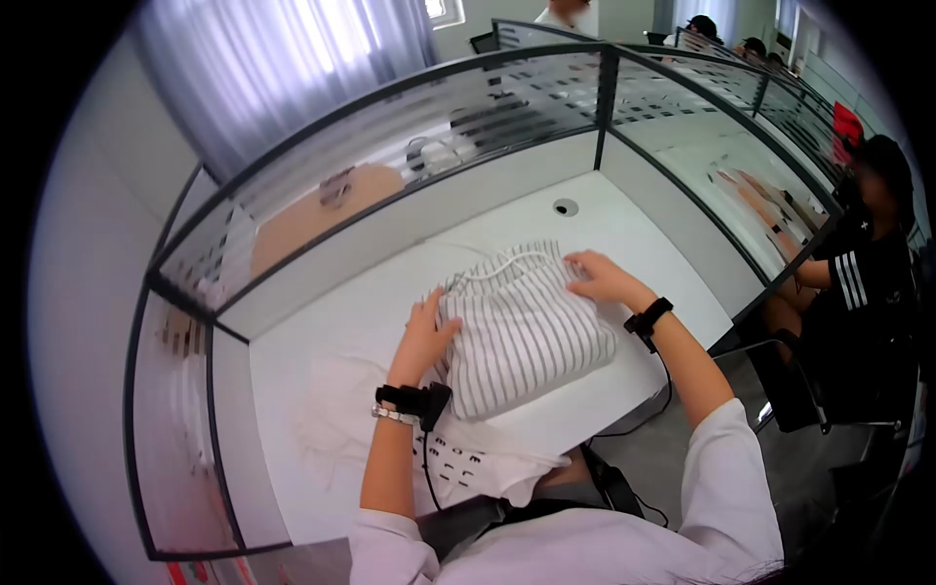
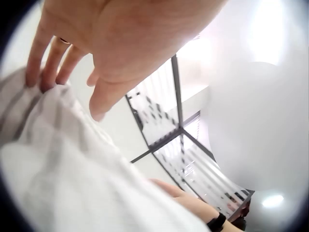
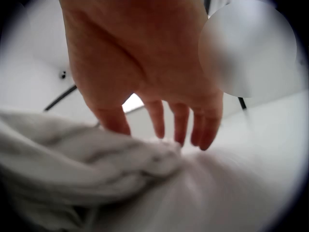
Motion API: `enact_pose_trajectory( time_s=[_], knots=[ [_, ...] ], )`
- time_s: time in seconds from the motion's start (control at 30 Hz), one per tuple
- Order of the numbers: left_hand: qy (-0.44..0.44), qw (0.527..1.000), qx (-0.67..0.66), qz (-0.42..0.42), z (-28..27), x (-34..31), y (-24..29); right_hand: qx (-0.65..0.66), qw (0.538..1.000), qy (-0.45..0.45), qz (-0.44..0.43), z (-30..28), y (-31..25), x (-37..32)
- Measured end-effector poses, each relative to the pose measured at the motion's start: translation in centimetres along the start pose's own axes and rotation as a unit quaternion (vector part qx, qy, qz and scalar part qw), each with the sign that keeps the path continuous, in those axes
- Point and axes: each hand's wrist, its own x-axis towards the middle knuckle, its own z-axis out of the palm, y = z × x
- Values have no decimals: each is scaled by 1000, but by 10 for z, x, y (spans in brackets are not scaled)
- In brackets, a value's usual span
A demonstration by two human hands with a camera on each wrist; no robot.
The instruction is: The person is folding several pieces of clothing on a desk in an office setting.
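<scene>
A puffed-out white cloth piece with grey stripes [image 1: 531, 336] lies on the white desk, a white cord [image 1: 507, 261] running along its far end. At its left side is my left hand [image 1: 424, 336], thumb spread wide and fingers extended. In the left wrist view, the fingertips [image 2: 48, 87] touch the striped fabric. My right hand [image 1: 606, 280] is at the far right corner of the cloth, fingers fairly straight. From the right wrist, its thumb [image 3: 115, 121] and fingers reach down to the fabric edge, where the cloth partly hides the fingertips.
A white cloth with black lettering [image 1: 468, 463] lies at the desk's near left and hangs over the front edge. Framed partitions [image 1: 409, 210] enclose the far and side edges of the desk [image 1: 322, 409]. A cable hole [image 1: 565, 207] sits far right. A person in black [image 1: 868, 283] sits at right.
</scene>
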Motion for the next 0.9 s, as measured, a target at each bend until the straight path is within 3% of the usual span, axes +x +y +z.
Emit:
enact_pose_trajectory(
  time_s=[0.03, 0.1, 0.13, 0.23, 0.3, 0.37, 0.43, 0.47, 0.5, 0.6, 0.7, 0.73, 0.77, 0.83, 0.87, 0.9],
  knots=[
    [-16, 1000, 1, -19, 6, 5, -2, -17, 1000, -12, 20, 2, -1, 8],
    [27, 999, 3, 43, 16, 13, -24, 24, 994, -64, 88, -3, -3, 13],
    [23, 999, -11, 36, 12, 15, -23, 37, 998, -32, 39, -4, -6, 10],
    [54, 995, -77, 25, 2, 17, -20, 79, 997, 16, 4, -15, -9, 15],
    [89, 975, -200, -47, -11, 17, -15, 127, 987, 93, 6, -22, -11, 28],
    [111, 967, -228, -36, -13, 25, -17, 274, 949, 84, 134, -35, -41, 35],
    [116, 962, -234, -75, -13, 30, -14, 268, 951, 105, 113, -7, -24, 52],
    [143, 960, -234, -55, -4, 34, -23, 262, 952, 127, 93, 7, -16, 58],
    [144, 960, -236, -53, 1, 33, -33, 283, 944, 103, 138, 15, -17, 60],
    [120, 953, -219, -171, 7, 32, -56, 405, 897, 44, 173, 22, -12, 58],
    [140, 950, -225, -166, -1, 25, -53, 394, 910, 49, 120, 9, -30, 36],
    [174, 967, -149, -108, 1, 25, -65, 358, 925, 39, 126, 5, -34, 28],
    [238, 970, 43, -25, 4, 18, -76, 281, 950, 81, 104, 5, -41, 16],
    [215, 958, 155, -110, -12, 8, -52, 102, 984, 149, 8, -6, -79, -6],
    [217, 957, 152, -116, -19, 7, -48, 73, 984, 160, -20, -5, -98, -15],
    [118, 965, 136, -189, -27, 8, -46, 45, 983, 173, -49, -1, -117, -23]
  ],
)
